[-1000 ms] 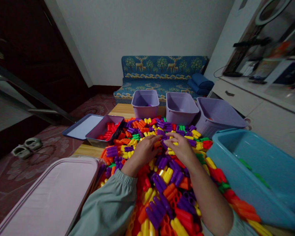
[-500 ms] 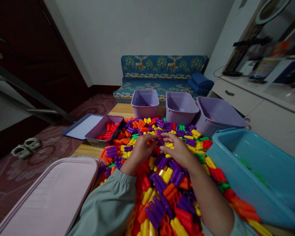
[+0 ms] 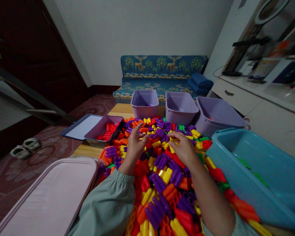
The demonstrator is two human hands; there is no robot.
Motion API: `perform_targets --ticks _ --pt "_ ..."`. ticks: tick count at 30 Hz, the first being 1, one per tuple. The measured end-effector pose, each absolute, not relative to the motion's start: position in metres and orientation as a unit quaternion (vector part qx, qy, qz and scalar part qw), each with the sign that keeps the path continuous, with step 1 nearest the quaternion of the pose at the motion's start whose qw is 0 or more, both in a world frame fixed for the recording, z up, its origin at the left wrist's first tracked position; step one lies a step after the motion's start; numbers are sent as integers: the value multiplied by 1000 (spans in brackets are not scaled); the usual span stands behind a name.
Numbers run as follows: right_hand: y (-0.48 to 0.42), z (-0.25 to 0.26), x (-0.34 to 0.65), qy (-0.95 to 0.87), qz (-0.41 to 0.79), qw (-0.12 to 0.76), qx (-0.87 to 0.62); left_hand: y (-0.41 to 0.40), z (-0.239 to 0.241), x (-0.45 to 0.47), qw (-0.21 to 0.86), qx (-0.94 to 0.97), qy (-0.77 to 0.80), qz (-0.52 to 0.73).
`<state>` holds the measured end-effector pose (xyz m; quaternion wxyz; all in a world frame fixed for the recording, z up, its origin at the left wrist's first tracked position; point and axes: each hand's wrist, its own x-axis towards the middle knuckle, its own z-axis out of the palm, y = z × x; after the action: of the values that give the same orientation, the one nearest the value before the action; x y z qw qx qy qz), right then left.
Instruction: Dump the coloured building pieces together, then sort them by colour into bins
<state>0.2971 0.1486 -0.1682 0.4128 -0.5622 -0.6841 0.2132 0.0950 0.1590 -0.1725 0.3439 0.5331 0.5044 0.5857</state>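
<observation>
A big heap of plastic tube pieces in purple, yellow, red, orange and green covers the wooden table. My left hand is lifted a little over the heap's left part, fingers curled toward the thumb in a loose pinch; what it holds is hidden. My right hand lies palm down on the heap's middle. Its fingertips are bent onto yellow and purple pieces, and I cannot make out a held piece. Both sleeves are grey-green.
A shallow purple tray with red pieces sits left, beside a flat lid. Three lilac bins line the far edge. A blue tub stands right, a pink lid near left.
My hands, which met over a purple piece in the heap's middle, have drawn apart. The left hand has risen and shifted left; the right has stayed near its place.
</observation>
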Motion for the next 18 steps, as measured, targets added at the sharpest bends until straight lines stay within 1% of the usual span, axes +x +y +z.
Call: perform_targets --ticks 3,5,7,9,13,18 --pt "146 -162 300 -691 119 363 -613 152 -163 93 200 629 561 499" --pt "143 -159 301 -690 83 303 -652 148 -156 92 150 677 591 413" --pt "140 -156 301 -686 74 237 -684 144 -151 93 140 720 594 330" --pt "138 -155 301 -673 67 202 -708 142 -149 95 144 769 556 281" --pt "139 -161 301 -678 29 216 -702 140 -154 102 128 834 480 241" --pt "141 -171 306 -730 54 150 -665 136 -156 104 73 861 477 158"
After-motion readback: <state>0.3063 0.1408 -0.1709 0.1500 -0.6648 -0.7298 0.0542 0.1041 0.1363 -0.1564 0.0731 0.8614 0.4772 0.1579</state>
